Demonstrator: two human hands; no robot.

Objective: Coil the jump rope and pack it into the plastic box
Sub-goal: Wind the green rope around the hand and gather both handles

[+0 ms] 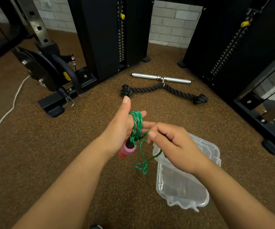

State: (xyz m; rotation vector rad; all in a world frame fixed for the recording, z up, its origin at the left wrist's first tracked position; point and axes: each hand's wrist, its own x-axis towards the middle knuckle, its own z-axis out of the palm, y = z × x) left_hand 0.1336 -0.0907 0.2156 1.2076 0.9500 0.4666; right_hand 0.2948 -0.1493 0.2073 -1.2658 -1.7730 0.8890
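Left hand (121,128) raised mid-scene, thumb up, fingers extended flat toward the right. Green jump rope (137,125) wound in several loops around those fingers. Pink handle (126,150) with black collar hangs just below the palm, tilted, red end lowest; whether the palm grips it, cannot tell. Right hand (171,142) just right of the left hand, fingers curled, thumb and forefinger pinching the free run of rope close to the coil. The loose tail drops from that pinch, runs down under the right hand and ends in a small tangle of loops (141,166), hanging above the floor near the box's left edge.

Clear plastic box (183,184) sits open on the floor, near right, partly hidden beneath the right wrist. Its hinged lid (211,147) lies back on the far side. No rope inside it.

Floor (67,146) is brown speckled rubber. Far centre: black braided triceps rope (163,90) with knotted ends, clipped to a short chrome bar (161,78) just behind it. Black weight-stack towers (110,35) stand at far left-centre and far right. White cord (6,114) trails across the floor at left.
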